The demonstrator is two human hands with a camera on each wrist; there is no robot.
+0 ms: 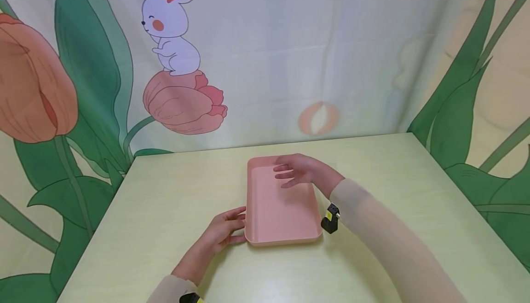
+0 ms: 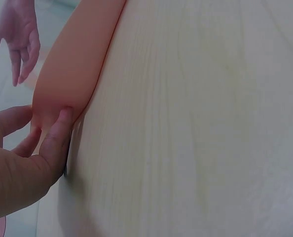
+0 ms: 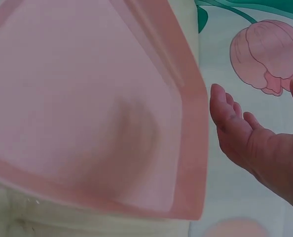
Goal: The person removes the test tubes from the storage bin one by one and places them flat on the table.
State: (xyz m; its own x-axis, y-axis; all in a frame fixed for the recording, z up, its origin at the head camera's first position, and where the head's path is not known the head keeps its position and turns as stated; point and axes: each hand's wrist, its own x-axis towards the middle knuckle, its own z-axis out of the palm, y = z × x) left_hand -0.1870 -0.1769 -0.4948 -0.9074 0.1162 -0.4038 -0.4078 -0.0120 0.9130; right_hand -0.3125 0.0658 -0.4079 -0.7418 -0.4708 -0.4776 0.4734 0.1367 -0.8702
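Observation:
A shallow pink rectangular tray (image 1: 285, 211) lies on the table, its long sides running away from me. At its left side, near the front corner, my left hand (image 1: 225, 229) has its fingertips right at the wall. In the left wrist view the thumb of the left hand (image 2: 18, 168) touches the tray's outer wall (image 2: 77, 59), with another finger at its edge. My right hand (image 1: 300, 169) hovers over the tray's far end, fingers spread and holding nothing. The right wrist view shows that right hand (image 3: 255, 143) beyond the tray's rim (image 3: 193, 148), with a blurred shadow on the tray floor.
The pale wooden table (image 1: 178, 188) extends to both sides of the tray. Behind it hangs a cloth backdrop (image 1: 265, 63) printed with a rabbit, tulips and leaves. A black device (image 1: 330, 220) is worn at the right wrist.

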